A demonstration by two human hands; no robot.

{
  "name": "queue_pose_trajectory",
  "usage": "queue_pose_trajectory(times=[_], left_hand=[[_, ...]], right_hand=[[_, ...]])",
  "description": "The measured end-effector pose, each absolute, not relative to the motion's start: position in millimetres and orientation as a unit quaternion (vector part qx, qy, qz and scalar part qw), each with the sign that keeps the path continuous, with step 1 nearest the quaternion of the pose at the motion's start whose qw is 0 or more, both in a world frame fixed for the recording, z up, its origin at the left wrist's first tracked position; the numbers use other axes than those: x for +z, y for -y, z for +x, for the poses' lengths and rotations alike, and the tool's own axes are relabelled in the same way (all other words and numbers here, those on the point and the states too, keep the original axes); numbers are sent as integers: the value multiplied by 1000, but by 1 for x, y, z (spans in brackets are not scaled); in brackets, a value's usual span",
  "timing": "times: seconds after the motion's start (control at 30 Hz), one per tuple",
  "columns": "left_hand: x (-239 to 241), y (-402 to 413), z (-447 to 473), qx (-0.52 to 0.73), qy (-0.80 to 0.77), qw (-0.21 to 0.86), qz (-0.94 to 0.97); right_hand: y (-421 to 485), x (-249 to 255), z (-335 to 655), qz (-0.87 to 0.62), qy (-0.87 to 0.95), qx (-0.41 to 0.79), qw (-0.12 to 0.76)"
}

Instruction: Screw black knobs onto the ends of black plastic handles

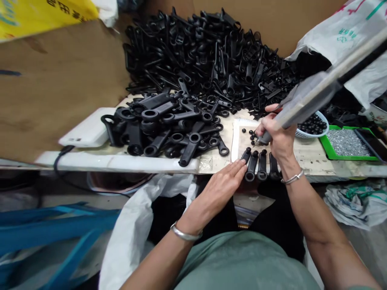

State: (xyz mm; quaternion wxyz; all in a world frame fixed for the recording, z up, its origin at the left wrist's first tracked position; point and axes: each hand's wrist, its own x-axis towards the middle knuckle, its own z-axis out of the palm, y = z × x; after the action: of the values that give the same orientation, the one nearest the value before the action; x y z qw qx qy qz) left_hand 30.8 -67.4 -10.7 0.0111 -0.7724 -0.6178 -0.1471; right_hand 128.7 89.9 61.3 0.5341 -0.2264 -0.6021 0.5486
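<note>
My right hand (276, 133) grips a grey powered driver tool (305, 102) whose tip points down at small black round pieces (251, 135) on a white board (238, 139). My left hand (225, 183) lies flat with fingers apart, its fingertips touching the leftmost of several black ring-ended handles (256, 164) lined up in a row at the table's front edge. Both wrists carry silver bangles.
A large heap of black handles (205, 56) fills the back of the table, with more (169, 127) at the front left. A white basket of black balls (314, 125), a green tray of screws (347, 143), a white device (89, 131) and bags surround them.
</note>
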Motion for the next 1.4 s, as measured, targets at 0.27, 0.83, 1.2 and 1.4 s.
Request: queue_pose_trajectory(times=[0.27, 0.83, 1.2, 1.4], left_hand=[[-13, 71, 16, -210, 595, -85, -771], [7, -41, 54, -136, 579, 32, -803], [15, -65, 90, -44, 566, 25, -823], [15, -75, 94, -67, 564, -20, -823]], right_hand=[[-98, 94, 173, -236, 617, 472, 583], [-116, 35, 374, -425, 537, 164, 710], [-98, 20, 378, -470, 548, 156, 674], [-95, 18, 379, -447, 573, 177, 664]])
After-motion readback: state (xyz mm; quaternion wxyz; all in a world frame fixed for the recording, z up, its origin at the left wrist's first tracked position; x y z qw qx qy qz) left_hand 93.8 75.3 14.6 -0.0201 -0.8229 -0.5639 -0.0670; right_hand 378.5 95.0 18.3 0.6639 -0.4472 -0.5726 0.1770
